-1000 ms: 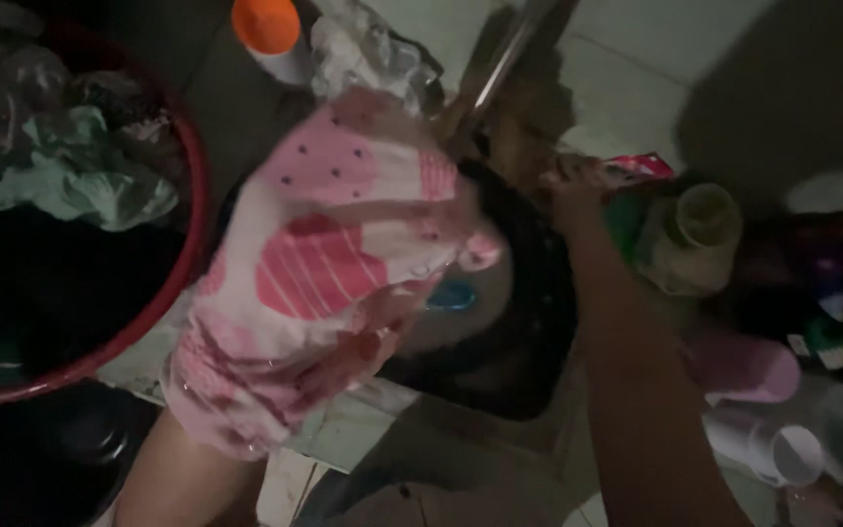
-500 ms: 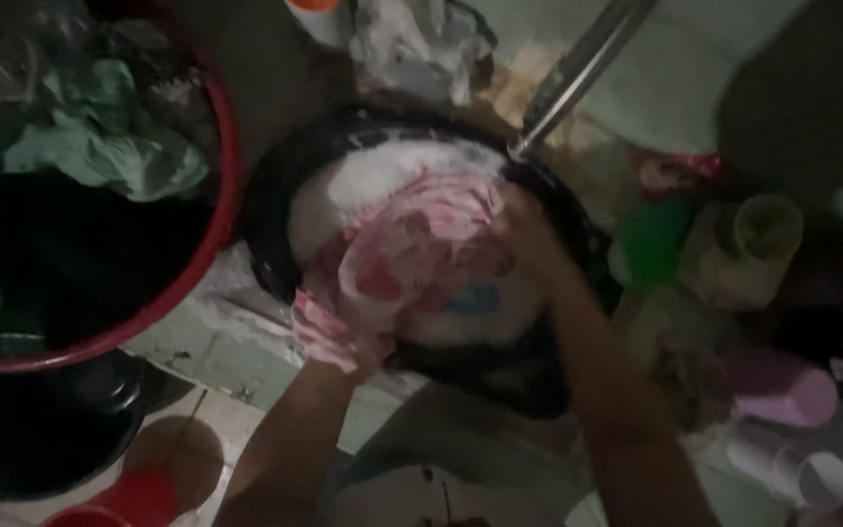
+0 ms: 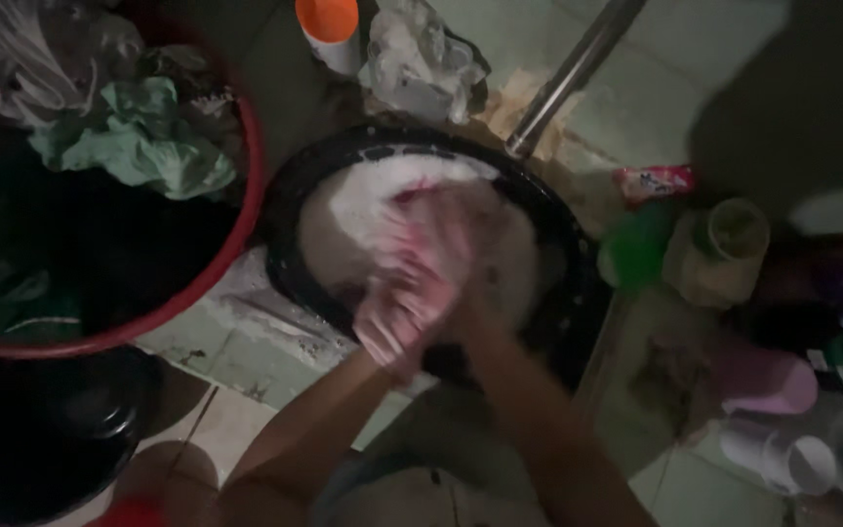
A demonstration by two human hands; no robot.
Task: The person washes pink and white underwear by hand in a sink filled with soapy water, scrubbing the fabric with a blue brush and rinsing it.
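Clearly both hands, left hand (image 3: 397, 327) and right hand (image 3: 456, 293), bunch the pink cloth (image 3: 421, 244), fingers clamped on it, over the sudsy black basin (image 3: 290, 210) so water falls back inside

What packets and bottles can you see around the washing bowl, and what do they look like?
Small sachet: flat, red and pink, lying on the floor right of the black basin.
Bottle: white with an orange cap, standing behind the basin.
Crumpled clear plastic bag: beside that bottle.
Jar: pale, round, open-topped, right of the basin.
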